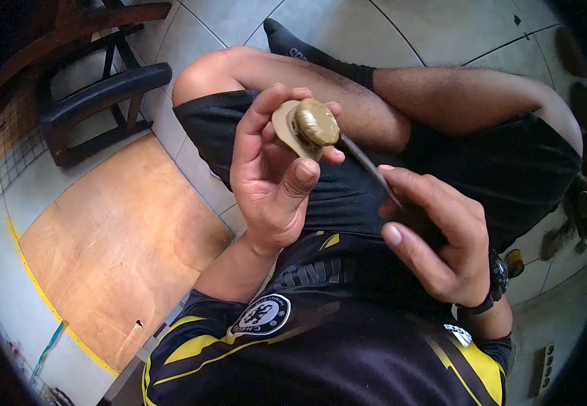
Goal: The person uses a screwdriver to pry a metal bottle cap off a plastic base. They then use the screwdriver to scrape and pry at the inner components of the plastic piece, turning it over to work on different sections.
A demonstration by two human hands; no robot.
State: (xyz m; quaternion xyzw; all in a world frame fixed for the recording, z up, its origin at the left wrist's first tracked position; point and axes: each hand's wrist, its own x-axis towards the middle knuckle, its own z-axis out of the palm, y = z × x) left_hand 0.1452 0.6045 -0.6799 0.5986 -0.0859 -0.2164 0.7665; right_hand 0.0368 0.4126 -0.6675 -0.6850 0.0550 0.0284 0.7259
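A small tan piece (318, 123) with a rounded, glossy top and a wider flat flange is pinched between the fingertips and thumb of my left hand (271, 162). My right hand (439, 233) is closed around a thin dark tool (369, 164), whose narrow end points up and left. The tool's tip lies close to the right edge of the tan piece; whether they touch is unclear. The tool's rear part is hidden in my right palm.
Crossed legs in black shorts (510, 162) lie beneath the hands. A wooden board (124, 237) rests on the tiled floor (348, 27) at left, below a dark chair-like frame (104, 101). At the lower right edge is a strip with holes (546, 369).
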